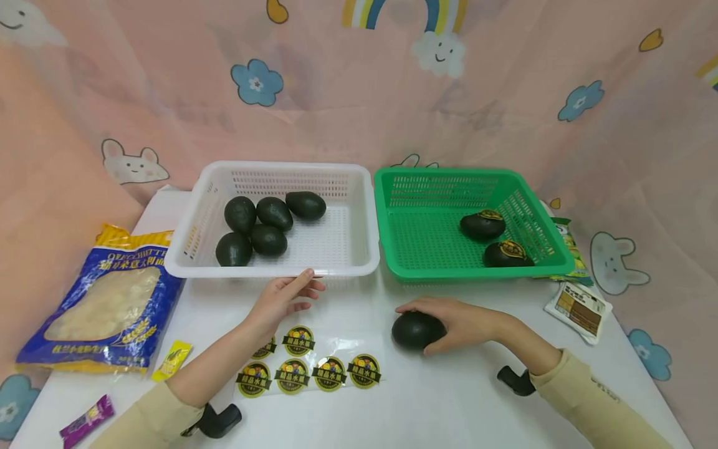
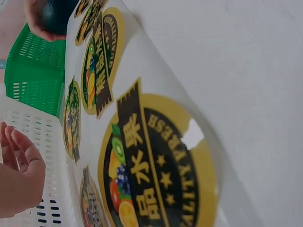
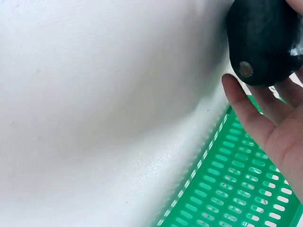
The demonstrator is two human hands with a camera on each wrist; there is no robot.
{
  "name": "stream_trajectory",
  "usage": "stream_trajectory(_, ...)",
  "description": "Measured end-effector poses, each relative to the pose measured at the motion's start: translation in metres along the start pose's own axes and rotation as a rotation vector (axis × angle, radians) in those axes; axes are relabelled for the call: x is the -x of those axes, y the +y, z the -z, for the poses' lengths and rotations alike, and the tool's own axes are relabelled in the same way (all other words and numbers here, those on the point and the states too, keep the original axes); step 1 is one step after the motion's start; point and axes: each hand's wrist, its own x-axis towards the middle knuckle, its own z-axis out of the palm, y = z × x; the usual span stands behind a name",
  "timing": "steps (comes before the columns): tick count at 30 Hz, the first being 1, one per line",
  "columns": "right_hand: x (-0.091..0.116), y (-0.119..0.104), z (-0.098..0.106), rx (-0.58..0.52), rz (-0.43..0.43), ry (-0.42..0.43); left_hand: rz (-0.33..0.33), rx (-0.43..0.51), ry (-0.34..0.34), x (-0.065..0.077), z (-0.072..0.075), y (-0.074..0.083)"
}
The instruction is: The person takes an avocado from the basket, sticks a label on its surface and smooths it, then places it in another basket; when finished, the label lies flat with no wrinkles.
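My right hand [image 1: 462, 321] holds a dark avocado [image 1: 417, 330] between thumb and fingers, over the white table in front of the green basket. Whether the fruit touches the table I cannot tell. In the right wrist view the avocado [image 3: 262, 45] shows its stem scar and no sticker on the visible side. My left hand [image 1: 280, 302] is at the front rim of the white basket [image 1: 280, 272], its fingers loosely bent around nothing. Below it lies a sheet of round black-and-gold stickers [image 1: 329, 374], partly covered by the left forearm; the left wrist view shows one sticker [image 2: 156, 165] close up.
Several avocados [image 1: 268, 240] lie in the white basket. Two stickered avocados [image 1: 482, 225] lie in the green basket [image 1: 415, 272]. A blue pasta bag [image 1: 106, 305], a yellow packet [image 1: 172, 360] and a purple packet [image 1: 86, 422] lie left; a white-brown packet [image 1: 578, 312] lies right.
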Motion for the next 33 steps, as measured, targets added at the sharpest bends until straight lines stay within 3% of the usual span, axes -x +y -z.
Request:
stream_trajectory(9,-0.001,-0.006,-0.001,-0.012,-0.061,0.005,0.013,0.006,-0.016,0.001,0.003,0.004)
stream_trajectory(17,-0.007,-0.002,0.001,0.016,-0.033,0.061,0.024,-0.015,-0.051,0.002,0.007,0.005)
stream_trajectory(19,-0.008,-0.002,0.002,0.036,-0.034,0.081,-0.013,-0.107,-0.1,0.004,0.012,0.005)
stream_trajectory(20,-0.009,-0.003,0.002,0.044,-0.036,0.094,-0.046,-0.2,-0.132,0.006,0.015,0.004)
stream_trajectory(23,-0.011,-0.008,0.001,0.066,0.004,0.158,-0.215,-0.63,-0.213,0.018,0.03,-0.003)
stream_trajectory(26,-0.018,-0.017,-0.003,0.084,0.101,0.24,-0.38,-1.001,-0.22,0.031,0.045,-0.014)
stream_trajectory(28,-0.027,-0.028,-0.008,0.073,0.163,0.295,-0.432,-1.09,-0.222,0.037,0.052,-0.021)
stream_trajectory(30,-0.04,-0.041,-0.015,0.051,0.199,0.338,-0.464,-1.086,-0.237,0.041,0.054,-0.024)
stream_trajectory(33,-0.065,-0.064,-0.03,-0.001,0.181,0.352,-0.467,-1.039,-0.262,0.043,0.052,-0.024)
